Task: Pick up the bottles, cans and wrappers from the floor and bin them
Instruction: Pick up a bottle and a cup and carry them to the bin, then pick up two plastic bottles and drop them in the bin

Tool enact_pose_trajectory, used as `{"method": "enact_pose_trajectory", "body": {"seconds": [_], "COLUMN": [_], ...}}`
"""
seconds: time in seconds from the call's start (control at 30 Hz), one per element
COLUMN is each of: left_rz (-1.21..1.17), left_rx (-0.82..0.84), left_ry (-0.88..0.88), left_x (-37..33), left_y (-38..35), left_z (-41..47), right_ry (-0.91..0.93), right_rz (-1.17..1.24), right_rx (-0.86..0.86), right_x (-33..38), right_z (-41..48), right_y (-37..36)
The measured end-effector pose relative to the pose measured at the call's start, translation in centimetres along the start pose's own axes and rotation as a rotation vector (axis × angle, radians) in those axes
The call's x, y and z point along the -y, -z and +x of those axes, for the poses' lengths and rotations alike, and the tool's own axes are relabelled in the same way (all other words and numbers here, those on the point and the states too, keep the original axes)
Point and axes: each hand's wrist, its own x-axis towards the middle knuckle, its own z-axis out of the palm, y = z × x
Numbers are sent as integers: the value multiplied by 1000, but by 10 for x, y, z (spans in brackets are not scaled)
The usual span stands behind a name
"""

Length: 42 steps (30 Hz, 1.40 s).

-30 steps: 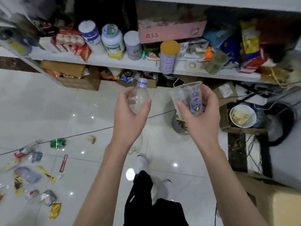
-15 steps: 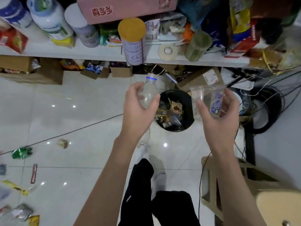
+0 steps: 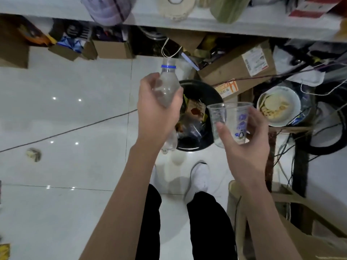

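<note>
above bin (image 3: 202, 89) — left hand (image 3: 157, 113) gripping bottle (image 3: 166, 87)

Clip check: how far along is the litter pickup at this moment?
Partly done. The black bin already holds wrappers and plastic. In hand: the left hand grips a clear bottle and the right hand holds a plastic cup, both close above the bin, not yet dropped. Left: a crumpled scrap on the floor and a yellow wrapper at the bottom-left edge.
</note>
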Motion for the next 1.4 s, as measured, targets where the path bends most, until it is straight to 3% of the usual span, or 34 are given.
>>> {"method": "enact_pose_trajectory", "body": {"seconds": [0.27, 0.67, 1.1, 1.4], "left_rz": [6, 75, 52, 59], "left_rx": [-72, -163, -173, -198], "left_ry": [78, 106, 4, -109], "left_x": [74, 99, 6, -124], "left_y": [-58, -35, 22, 118], "left_z": [7, 6, -16, -77], "right_ry": [-8, 56, 178, 352], "right_rz": [-12, -48, -101, -2], "right_rx": [36, 105, 141, 248], "right_x": [-70, -71, 26, 179], "right_z": [41, 63, 39, -34], "right_y": [-20, -51, -37, 8]}}
